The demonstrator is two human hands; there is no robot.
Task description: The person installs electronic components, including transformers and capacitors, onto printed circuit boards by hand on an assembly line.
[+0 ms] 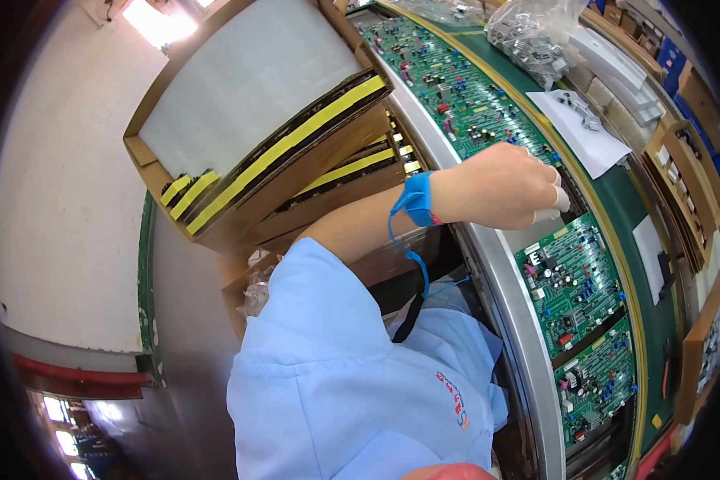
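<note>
Grey metal rail (pixel 522 336) nearest; beyond it, the left hand (pixel 504 188) curls just beside a rectangular green circuit board (pixel 564 286), its grip's contents hidden. Board handling seems in hand; the next move probably calls for light edge contact.

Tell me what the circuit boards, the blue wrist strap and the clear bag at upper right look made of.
Circuit boards: likely rigid resin laminate, from their flat, glossy green surface.
Blue wrist strap: probably soft plastic, smooth and evenly coloured, though fabric is possible.
Clear bag: apparently thin plastic film, see-through with shiny crinkles.
</note>
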